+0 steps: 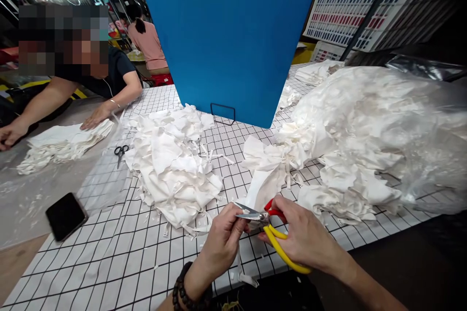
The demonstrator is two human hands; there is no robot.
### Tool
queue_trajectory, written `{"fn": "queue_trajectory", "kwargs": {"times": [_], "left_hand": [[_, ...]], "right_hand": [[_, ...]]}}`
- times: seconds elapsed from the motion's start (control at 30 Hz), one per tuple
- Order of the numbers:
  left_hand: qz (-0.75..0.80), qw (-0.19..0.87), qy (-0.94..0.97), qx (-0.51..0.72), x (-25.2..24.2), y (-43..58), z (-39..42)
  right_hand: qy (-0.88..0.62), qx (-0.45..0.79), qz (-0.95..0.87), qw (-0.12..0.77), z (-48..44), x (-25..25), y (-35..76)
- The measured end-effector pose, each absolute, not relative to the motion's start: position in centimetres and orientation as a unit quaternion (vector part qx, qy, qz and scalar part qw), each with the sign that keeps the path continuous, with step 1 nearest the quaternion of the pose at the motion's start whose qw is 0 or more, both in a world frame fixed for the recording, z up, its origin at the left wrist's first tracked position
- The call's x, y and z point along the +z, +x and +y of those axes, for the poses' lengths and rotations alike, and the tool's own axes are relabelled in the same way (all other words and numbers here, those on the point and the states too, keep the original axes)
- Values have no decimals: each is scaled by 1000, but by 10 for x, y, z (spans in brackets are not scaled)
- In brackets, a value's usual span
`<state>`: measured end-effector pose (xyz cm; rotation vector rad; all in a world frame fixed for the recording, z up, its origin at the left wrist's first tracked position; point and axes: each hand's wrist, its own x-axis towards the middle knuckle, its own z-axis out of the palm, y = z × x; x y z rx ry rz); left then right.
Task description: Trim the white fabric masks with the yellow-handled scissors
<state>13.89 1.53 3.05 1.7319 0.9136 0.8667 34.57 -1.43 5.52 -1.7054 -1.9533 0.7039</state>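
The only container you have is the clear bag (pixel 430 155) lying on its side on the right of the counter (pixel 109 252). It is stuffed with white cloth pieces, and more of them spill from its mouth toward the middle. A second loose pile (pixel 171 165) of the same cloth sits to the left of your hands, in front of the upright blue panel (pixel 229 34).

The scissors (pixel 273 235) are right in front of you, at the near edge of the counter, held up between both hands with the blades pointing left. A white cloth piece (pixel 260 187) from the spill rises just behind them.

Your right hand (pixel 306 238) is closed around the handles: the fingers go through the red loop on top, and the yellow loop curves out below the palm. Your left hand (pixel 222 240) is pinched together at the blades, thumb and fingertips meeting on the metal. I cannot tell whether any cloth is caught in that pinch. The blades look nearly closed.

Farther left lie a black phone (pixel 65 215) and small black scissors (pixel 121 151). A co-worker's hand (pixel 95 117) rests on a flat stack (pixel 62 143) of white pieces.
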Motion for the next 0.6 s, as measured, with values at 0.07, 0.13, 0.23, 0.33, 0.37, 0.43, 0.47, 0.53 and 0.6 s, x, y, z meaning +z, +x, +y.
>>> {"fn": "queue_trajectory", "kwargs": {"times": [0.07,0.13,0.23,0.33,0.37,0.43,0.47,0.53,0.6], "left_hand": [[374,482,709,352,31,139,16],[373,487,709,349,31,139,16],[374,492,707,345,31,138,15],[376,503,697,345,31,138,14],[377,508,694,345,31,138,13],[379,516,688,341,31,138,12],[381,519,686,339,32,138,12],[384,526,682,333,32,137,12],[386,533,677,330,33,137,12]], "right_hand": [[-618,257,-710,219,-15,56,345],[-622,259,-710,205,-15,57,344],[-627,256,-711,187,-16,58,343],[-625,245,-718,185,-17,57,344],[-625,240,-720,185,-17,56,344],[-626,230,-722,182,-17,54,345],[-628,226,-723,179,-17,54,345],[-627,221,-726,175,-18,53,346],[-623,219,-730,175,-17,54,347]]}}
